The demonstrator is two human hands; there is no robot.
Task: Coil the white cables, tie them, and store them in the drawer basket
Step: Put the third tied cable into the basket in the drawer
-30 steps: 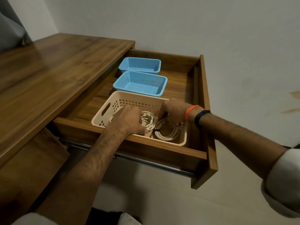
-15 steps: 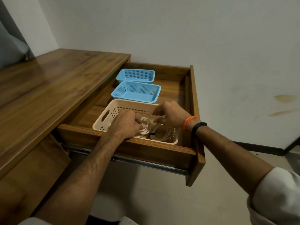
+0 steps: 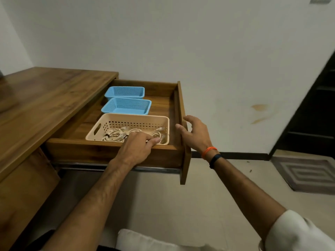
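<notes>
— The right hand (image 3: 194, 134) has come out of the basket; half a second ago it was in over the cables, and now it's out by the drawer's front corner.

— Holding anything?

— No. Fingers spread and loosely bent, fingertips close to the wooden edge; I can't tell if they touch. The left hand (image 3: 139, 148) lies over the drawer (image 3: 178, 105) side, fingers stretched flat into the basket (image 3: 130, 117) onto the cables (image 3: 116, 135), not curled round them.

— And the cables?

— Pale coils lying on the basket floor, one bound with a dark tie. The basket is beige plastic, rectangular, square-holed walls, a slot handle. Behind it sit two blue mesh baskets (image 3: 126, 105), shallow, in a row. Dark grained wood, glossy desk (image 3: 45, 98) top, metal runner beneath.
</notes>
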